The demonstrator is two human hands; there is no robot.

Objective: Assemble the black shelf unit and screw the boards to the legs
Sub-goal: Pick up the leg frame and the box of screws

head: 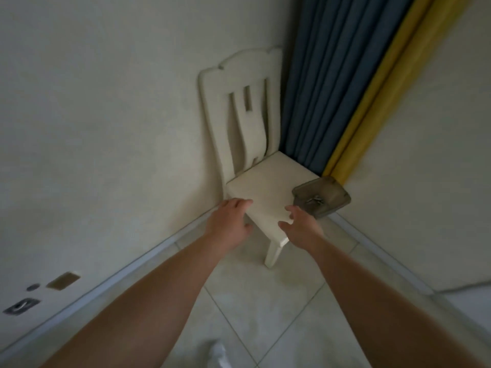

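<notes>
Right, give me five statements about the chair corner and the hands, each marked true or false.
1. The cream wooden chair stands in the corner, its back against the wall. True.
2. A clear grey plastic container sits at the seat's right edge. True.
3. The container is empty. False: a few small metal pieces lie in it.
4. The left hand grips a screwdriver. False: it holds nothing, its fingers reaching toward the seat's front left corner.
5. The right hand is closed round the container. False: its fingers are spread and it holds nothing, beside the seat's front edge, short of the container.
</notes>
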